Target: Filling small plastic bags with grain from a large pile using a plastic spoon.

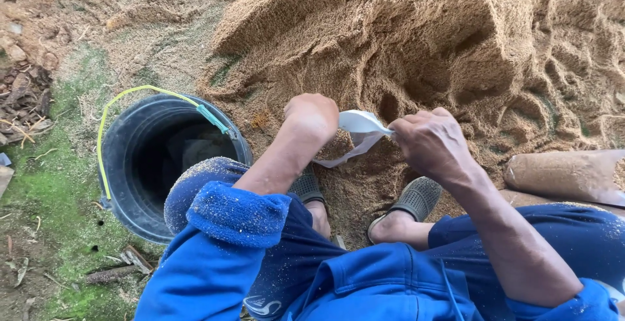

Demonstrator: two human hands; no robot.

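Note:
My left hand is closed in a fist over a mound of sawdust and grips one end of a small white plastic bag. My right hand pinches the bag's other edge, holding it spread between the two hands. The bag hangs just above the sawdust pile, in front of my feet in grey slippers. Blue sleeves and trousers dusted with sawdust fill the lower part of the view.
A black bucket with a yellow handle stands on the mossy ground to my left. A filled brown sack lies at the right. Dry leaves and twigs lie at the far left.

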